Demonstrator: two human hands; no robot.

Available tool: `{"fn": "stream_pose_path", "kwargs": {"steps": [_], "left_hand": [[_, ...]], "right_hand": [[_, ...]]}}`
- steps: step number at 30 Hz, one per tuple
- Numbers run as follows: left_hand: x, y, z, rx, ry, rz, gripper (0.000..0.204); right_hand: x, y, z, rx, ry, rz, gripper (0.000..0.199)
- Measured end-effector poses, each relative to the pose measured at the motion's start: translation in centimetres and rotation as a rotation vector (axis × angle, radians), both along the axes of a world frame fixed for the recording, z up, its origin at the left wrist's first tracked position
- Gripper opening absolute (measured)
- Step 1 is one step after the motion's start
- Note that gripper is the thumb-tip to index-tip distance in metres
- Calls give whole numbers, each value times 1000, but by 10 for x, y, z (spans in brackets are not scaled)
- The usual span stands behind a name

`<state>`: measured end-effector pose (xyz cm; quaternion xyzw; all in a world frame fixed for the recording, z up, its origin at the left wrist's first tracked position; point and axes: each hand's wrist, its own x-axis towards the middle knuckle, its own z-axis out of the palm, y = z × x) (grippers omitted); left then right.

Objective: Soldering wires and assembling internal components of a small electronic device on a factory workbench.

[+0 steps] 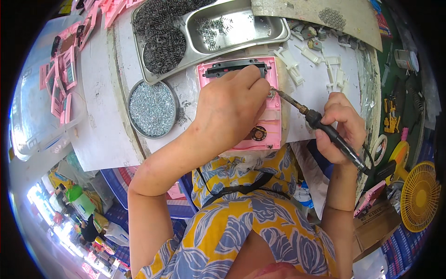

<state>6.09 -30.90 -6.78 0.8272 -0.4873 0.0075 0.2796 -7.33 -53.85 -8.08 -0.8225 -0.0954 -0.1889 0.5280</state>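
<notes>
A pink plastic casing (274, 115) lies open on the work surface in front of me. Across its far end runs a black plastic part (232, 68), and a small round dark disc with thin wires (258, 134) sits toward the near end. My left hand (230, 109) is over the casing, its fingers pinched together; whatever they grip is hidden beneath them. In my right hand (344, 123) is a black-handled soldering iron (315, 119). Its tip points left, at or very near a small metal component (271, 93) on the casing's right side, beside my left fingertips.
A metal tray (190, 32) of dark springs stands at the back, with a round bowl (175, 114) of small screws to its left. White plastic pieces (309, 55) and small motors (316, 44) lie back right. Pink parts (69, 69) are far left; a yellow fan (420, 197) stands right.
</notes>
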Motion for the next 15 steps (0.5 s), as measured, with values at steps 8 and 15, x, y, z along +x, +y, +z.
{"fn": "stream_pose_path", "kwargs": {"steps": [8,15], "left_hand": [[0,-1,-3,9,-4,-2,18],[-1,-1,0,62,-6,9,17]], "right_hand": [[4,11,9,-257,-154,20,30],[3,11,9,-272,-177,20,30]]}}
